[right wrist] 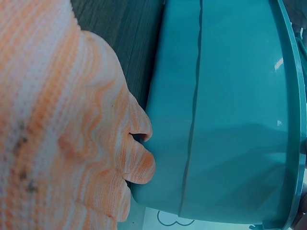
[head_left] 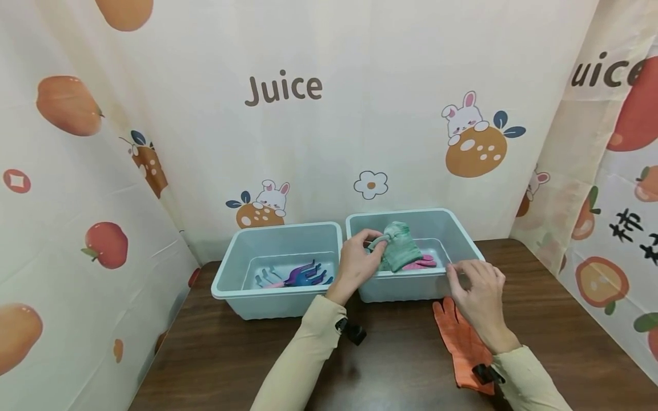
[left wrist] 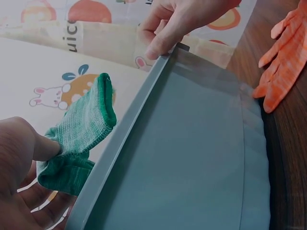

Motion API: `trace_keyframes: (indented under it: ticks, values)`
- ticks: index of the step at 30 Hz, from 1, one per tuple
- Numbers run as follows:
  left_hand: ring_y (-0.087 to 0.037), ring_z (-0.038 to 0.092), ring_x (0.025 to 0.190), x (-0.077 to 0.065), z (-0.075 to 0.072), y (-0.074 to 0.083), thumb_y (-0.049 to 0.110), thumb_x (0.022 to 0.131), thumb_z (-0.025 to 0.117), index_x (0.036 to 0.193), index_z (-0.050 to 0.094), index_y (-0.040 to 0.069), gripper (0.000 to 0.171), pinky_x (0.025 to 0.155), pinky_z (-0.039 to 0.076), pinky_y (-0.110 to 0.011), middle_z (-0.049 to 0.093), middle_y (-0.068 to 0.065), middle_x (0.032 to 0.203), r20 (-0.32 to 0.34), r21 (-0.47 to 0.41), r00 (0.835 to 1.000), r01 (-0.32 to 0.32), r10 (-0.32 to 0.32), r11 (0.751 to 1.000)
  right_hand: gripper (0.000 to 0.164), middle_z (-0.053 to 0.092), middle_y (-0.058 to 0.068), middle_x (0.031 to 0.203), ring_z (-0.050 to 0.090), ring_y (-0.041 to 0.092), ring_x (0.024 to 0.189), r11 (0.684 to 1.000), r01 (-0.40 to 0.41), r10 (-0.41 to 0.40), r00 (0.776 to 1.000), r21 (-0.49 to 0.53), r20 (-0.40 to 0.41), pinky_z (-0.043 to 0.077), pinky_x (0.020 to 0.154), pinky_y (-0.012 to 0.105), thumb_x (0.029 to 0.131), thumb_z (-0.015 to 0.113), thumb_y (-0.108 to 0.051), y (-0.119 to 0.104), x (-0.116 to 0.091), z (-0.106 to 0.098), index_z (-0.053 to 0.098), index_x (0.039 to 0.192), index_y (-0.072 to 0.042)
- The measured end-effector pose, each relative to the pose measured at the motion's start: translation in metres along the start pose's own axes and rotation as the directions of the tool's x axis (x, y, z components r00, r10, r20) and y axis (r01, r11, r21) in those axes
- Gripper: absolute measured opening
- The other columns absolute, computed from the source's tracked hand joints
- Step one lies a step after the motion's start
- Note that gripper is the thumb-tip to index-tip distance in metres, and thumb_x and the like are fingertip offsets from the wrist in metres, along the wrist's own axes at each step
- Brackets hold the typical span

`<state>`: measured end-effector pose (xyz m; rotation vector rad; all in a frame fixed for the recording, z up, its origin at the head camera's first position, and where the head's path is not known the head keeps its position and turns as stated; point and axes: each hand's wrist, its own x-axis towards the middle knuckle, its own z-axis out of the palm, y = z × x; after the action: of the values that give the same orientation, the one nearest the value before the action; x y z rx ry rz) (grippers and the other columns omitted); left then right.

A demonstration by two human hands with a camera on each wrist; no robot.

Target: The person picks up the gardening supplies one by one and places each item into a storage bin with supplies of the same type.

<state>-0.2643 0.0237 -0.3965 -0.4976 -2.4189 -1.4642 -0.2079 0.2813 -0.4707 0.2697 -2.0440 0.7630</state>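
My left hand point(head_left: 356, 261) pinches a green knitted glove point(head_left: 403, 251) above the right-hand pale blue bin point(head_left: 406, 290). In the left wrist view, the green glove point(left wrist: 84, 124) hangs bunched from the thumb and fingers, its cuff standing open. My right hand point(head_left: 482, 297) grips the bin's front right rim, thumb outside and fingers curled over it. Inside that bin a pink glove point(head_left: 425, 262) lies partly hidden under the green one. An orange glove point(head_left: 462, 351) lies flat on the table below my right hand; its striped knit fills the left of the right wrist view.
A second pale blue bin point(head_left: 275, 307) stands to the left, holding purple and blue pronged pieces point(head_left: 307, 277) whose kind I cannot tell. Both bins stand on a dark wooden table point(head_left: 231, 354). A fruit-print curtain point(head_left: 329, 137) hangs behind and at the sides.
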Motion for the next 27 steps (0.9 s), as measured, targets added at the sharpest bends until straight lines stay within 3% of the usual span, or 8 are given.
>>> trace_keyframes:
  ticks: [13, 27]
  values:
    - [-0.023, 0.071, 0.104, 0.006, 0.006, -0.003, 0.026, 0.102, 0.070, 0.115, 0.078, 0.014, 0.019, 0.086, 0.057, -0.035, 0.079, -0.005, 0.114, -0.027, 0.007, 0.999, 0.017, -0.017, 1.000, 0.007, 0.071, 0.020, 0.091, 0.059, 0.043, 0.099, 1.000, -0.004, 0.004, 1.000, 0.000, 0.003, 0.030, 0.097, 0.069, 0.091, 0.077, -0.004, -0.001, 0.002, 0.000, 0.073, 0.087, 0.000]
    - [-0.020, 0.073, 0.100, 0.009, 0.013, -0.004, 0.027, 0.103, 0.069, 0.116, 0.079, 0.017, 0.019, 0.086, 0.058, -0.036, 0.080, -0.002, 0.113, -0.022, 0.107, 1.000, 0.020, -0.018, 0.994, 0.008, 0.070, 0.020, 0.090, 0.057, 0.043, 0.097, 1.000, -0.002, 0.002, 1.000, -0.011, 0.013, 0.030, 0.096, 0.068, 0.090, 0.077, -0.005, 0.002, -0.001, 0.001, 0.072, 0.087, -0.002]
